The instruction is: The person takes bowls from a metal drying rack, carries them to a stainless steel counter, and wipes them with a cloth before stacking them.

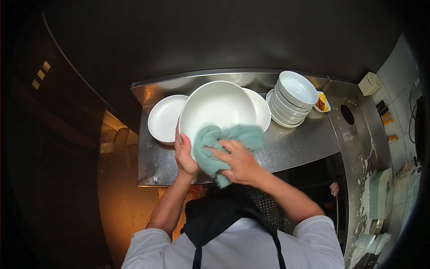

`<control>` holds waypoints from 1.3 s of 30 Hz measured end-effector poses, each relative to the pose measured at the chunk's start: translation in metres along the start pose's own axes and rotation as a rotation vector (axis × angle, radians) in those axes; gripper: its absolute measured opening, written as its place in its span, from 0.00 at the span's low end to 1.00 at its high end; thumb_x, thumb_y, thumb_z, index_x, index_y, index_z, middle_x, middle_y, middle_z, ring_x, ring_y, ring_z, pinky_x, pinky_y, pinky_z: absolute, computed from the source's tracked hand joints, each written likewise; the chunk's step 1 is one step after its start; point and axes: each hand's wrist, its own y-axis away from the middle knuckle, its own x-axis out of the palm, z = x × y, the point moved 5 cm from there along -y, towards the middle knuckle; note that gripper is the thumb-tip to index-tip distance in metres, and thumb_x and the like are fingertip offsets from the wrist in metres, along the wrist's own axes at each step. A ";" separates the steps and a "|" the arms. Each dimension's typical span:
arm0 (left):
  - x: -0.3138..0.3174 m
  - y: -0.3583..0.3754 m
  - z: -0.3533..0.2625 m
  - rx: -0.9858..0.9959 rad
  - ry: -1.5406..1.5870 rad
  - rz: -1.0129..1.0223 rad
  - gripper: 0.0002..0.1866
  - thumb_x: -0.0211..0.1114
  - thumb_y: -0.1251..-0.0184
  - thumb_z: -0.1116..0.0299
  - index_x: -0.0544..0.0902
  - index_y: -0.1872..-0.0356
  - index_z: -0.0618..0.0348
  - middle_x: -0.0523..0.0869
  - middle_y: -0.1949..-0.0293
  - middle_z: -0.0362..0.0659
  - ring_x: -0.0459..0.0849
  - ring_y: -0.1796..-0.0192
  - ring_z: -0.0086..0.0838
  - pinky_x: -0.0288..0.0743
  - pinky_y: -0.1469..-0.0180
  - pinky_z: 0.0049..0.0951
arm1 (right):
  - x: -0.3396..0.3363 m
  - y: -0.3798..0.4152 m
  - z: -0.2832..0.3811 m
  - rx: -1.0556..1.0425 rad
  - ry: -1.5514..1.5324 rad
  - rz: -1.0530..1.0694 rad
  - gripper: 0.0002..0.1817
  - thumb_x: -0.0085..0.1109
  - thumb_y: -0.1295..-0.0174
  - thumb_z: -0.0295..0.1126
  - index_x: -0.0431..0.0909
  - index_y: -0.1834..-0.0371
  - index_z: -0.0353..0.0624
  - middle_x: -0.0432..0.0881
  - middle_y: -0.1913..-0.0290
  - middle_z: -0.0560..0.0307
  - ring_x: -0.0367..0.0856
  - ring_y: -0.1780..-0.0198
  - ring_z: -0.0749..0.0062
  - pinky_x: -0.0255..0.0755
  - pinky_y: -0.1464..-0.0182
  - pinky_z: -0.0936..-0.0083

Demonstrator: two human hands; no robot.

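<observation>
White bowl (219, 105), opening towards me, over the steel worktop (295, 152) — my left hand (185, 158), curled round its side, seems to steady it; my right hand (240, 164), loosely spread, presses a green cloth (205, 148) against its near rim.

food dish (328, 108) near a round counter hole (347, 114)
three pale panels (41, 74) dot the dark wall (67, 96), left; a cream box (370, 84) sits right.

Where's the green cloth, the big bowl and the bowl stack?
Green cloth (207, 136), head view: its bunched left part.
Big bowl (217, 105), head view: its inside.
Bowl stack (289, 105), head view: the stacked sides.
</observation>
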 end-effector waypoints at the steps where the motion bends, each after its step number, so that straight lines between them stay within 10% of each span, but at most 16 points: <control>1: 0.003 0.000 -0.003 0.002 0.115 0.034 0.32 0.46 0.16 0.53 0.55 0.20 0.59 0.69 0.27 0.52 0.73 0.29 0.40 0.67 0.28 0.41 | -0.009 0.005 -0.011 -0.034 0.189 -0.040 0.40 0.74 0.52 0.35 0.74 0.30 0.66 0.71 0.32 0.43 0.71 0.33 0.45 0.68 0.32 0.59; 5: -0.003 0.006 -0.010 -0.008 0.063 0.154 0.29 0.50 0.17 0.59 0.59 0.23 0.61 0.69 0.27 0.52 0.71 0.28 0.42 0.68 0.27 0.43 | -0.074 -0.007 -0.041 0.020 0.422 -0.338 0.39 0.71 0.51 0.27 0.76 0.31 0.62 0.71 0.30 0.43 0.72 0.30 0.47 0.70 0.32 0.59; 12: -0.037 -0.010 -0.003 -0.261 -0.062 -0.150 0.23 0.55 0.19 0.66 0.68 0.31 0.69 0.81 0.40 0.52 0.82 0.41 0.36 0.76 0.37 0.36 | -0.089 -0.010 -0.042 0.143 -0.767 -0.510 0.30 0.61 0.44 0.15 0.77 0.34 0.42 0.79 0.36 0.47 0.77 0.34 0.67 0.72 0.34 0.70; 17: -0.049 -0.012 -0.001 -0.119 -0.260 -0.179 0.18 0.61 0.23 0.69 0.74 0.39 0.69 0.85 0.48 0.47 0.84 0.49 0.29 0.79 0.44 0.32 | -0.098 -0.020 0.009 -0.100 -0.392 -0.349 0.34 0.65 0.46 0.23 0.73 0.32 0.36 0.78 0.35 0.47 0.75 0.32 0.62 0.65 0.29 0.66; 21: -0.039 -0.008 0.008 -0.247 -0.266 -0.094 0.17 0.61 0.22 0.67 0.77 0.41 0.68 0.86 0.51 0.45 0.84 0.50 0.27 0.78 0.44 0.30 | -0.120 -0.046 -0.004 0.020 -1.026 -0.108 0.33 0.67 0.44 0.33 0.74 0.34 0.33 0.80 0.39 0.47 0.79 0.37 0.56 0.69 0.33 0.68; 23: -0.022 -0.011 0.011 -0.216 -0.281 -0.074 0.18 0.62 0.22 0.64 0.78 0.41 0.68 0.87 0.52 0.44 0.83 0.50 0.26 0.77 0.44 0.30 | -0.082 -0.048 -0.062 -0.012 -0.920 -0.288 0.32 0.64 0.38 0.39 0.72 0.33 0.33 0.81 0.40 0.48 0.80 0.40 0.59 0.72 0.36 0.69; 26: -0.014 -0.014 0.020 -0.160 -0.304 -0.120 0.21 0.63 0.23 0.59 0.79 0.42 0.67 0.86 0.52 0.43 0.82 0.51 0.25 0.76 0.45 0.28 | -0.003 -0.062 -0.085 0.295 -1.869 -0.252 0.27 0.54 0.25 0.45 0.72 0.32 0.36 0.82 0.42 0.51 0.82 0.44 0.63 0.76 0.39 0.69; 28: -0.017 -0.018 0.019 -0.110 -0.237 -0.195 0.21 0.64 0.23 0.58 0.79 0.42 0.67 0.86 0.52 0.43 0.82 0.50 0.25 0.76 0.46 0.27 | 0.087 -0.046 -0.122 0.543 -1.786 -0.342 0.25 0.48 0.22 0.44 0.72 0.32 0.37 0.82 0.41 0.52 0.83 0.44 0.64 0.77 0.40 0.68; 30: -0.033 -0.026 0.007 -0.054 -0.349 -0.319 0.20 0.63 0.23 0.59 0.79 0.43 0.68 0.86 0.51 0.43 0.83 0.52 0.27 0.77 0.47 0.29 | 0.070 -0.024 -0.078 0.642 -1.281 -0.328 0.26 0.48 0.22 0.44 0.71 0.31 0.38 0.81 0.39 0.52 0.82 0.41 0.63 0.78 0.39 0.65; 33: -0.080 -0.043 -0.031 0.029 -0.587 -0.467 0.21 0.63 0.23 0.60 0.78 0.43 0.70 0.86 0.51 0.47 0.84 0.54 0.29 0.78 0.48 0.30 | 0.060 -0.006 -0.044 0.712 -1.838 -0.366 0.26 0.47 0.23 0.42 0.69 0.28 0.39 0.78 0.35 0.49 0.79 0.37 0.60 0.74 0.34 0.59; 39: -0.190 -0.084 -0.075 -0.028 -0.954 -0.605 0.17 0.57 0.25 0.70 0.77 0.43 0.74 0.86 0.49 0.56 0.86 0.49 0.41 0.78 0.46 0.39 | -0.005 0.041 -0.057 0.449 -1.950 -0.552 0.28 0.49 0.26 0.46 0.68 0.28 0.43 0.77 0.34 0.51 0.76 0.33 0.54 0.71 0.30 0.55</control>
